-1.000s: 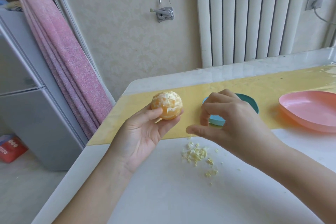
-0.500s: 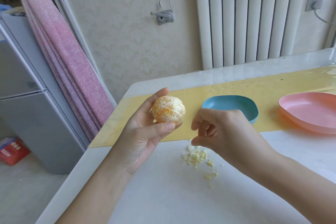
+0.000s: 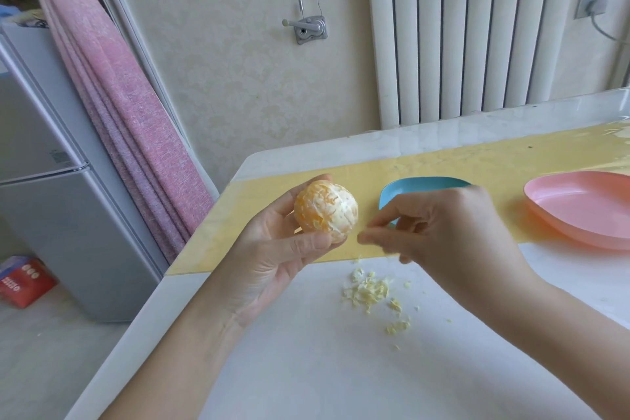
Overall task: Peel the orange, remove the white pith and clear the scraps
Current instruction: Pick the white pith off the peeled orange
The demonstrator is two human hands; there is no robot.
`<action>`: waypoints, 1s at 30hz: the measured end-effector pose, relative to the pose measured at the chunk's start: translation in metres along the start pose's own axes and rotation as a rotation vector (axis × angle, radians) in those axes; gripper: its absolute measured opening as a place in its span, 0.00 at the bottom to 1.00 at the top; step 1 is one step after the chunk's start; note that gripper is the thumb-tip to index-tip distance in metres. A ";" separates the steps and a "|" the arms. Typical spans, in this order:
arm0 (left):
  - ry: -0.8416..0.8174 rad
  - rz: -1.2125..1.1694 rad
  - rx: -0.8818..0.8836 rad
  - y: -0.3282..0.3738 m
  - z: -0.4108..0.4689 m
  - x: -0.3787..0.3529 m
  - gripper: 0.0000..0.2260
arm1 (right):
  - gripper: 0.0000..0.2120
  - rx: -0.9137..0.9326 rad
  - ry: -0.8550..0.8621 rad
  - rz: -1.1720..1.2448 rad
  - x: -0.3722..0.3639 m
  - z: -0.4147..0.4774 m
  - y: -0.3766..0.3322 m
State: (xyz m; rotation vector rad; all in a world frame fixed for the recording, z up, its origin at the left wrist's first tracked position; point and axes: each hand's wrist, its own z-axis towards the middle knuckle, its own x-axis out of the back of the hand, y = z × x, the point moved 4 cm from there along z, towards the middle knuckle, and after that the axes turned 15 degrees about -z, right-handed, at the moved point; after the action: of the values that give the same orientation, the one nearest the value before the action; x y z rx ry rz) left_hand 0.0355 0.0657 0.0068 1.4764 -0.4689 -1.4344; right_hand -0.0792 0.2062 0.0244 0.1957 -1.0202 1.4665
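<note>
Peeled orange [image 3: 325, 211]: held above the near edge of the yellow mat [image 3: 477, 160], clear of the table [image 3: 289, 368]. The skin is off; pale threads of pith are seen across the segments.

Left hand [image 3: 272, 259]: palm turned up, thumb and fingers curled round the orange, which is gripped from below and behind.

Right hand [image 3: 453, 232]: raised just beside the orange, not touching it. Thumb and forefinger are stretched towards the fruit and the other fingers are bent. The fingertips are blurred, so it cannot be told whether anything is pinched between them.

Pith scraps [image 3: 370, 290]: scattered in a small heap on the white table top, below the right hand, with a few crumbs nearer the viewer.

Blue dish [image 3: 422, 186]: set on the mat, partly hidden behind the right hand.

Pink dish [image 3: 579, 211]: set on the mat to the right, apart from the blue one.
</note>
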 end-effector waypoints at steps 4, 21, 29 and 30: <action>-0.016 0.057 -0.009 0.002 -0.001 0.001 0.33 | 0.13 0.216 0.169 -0.073 0.007 0.003 -0.005; -0.044 0.043 -0.004 -0.002 -0.001 -0.004 0.34 | 0.12 0.550 0.209 -0.074 0.005 -0.005 -0.023; -0.045 0.031 -0.013 -0.003 -0.001 -0.005 0.35 | 0.13 0.584 0.249 -0.081 0.006 -0.006 -0.025; -0.046 0.029 -0.013 -0.003 -0.001 -0.006 0.35 | 0.13 0.580 0.264 -0.084 0.006 -0.007 -0.025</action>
State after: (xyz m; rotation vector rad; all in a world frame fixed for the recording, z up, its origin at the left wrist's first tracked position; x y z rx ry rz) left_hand 0.0341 0.0719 0.0071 1.4237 -0.5065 -1.4481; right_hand -0.0560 0.2106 0.0356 0.4397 -0.3524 1.6303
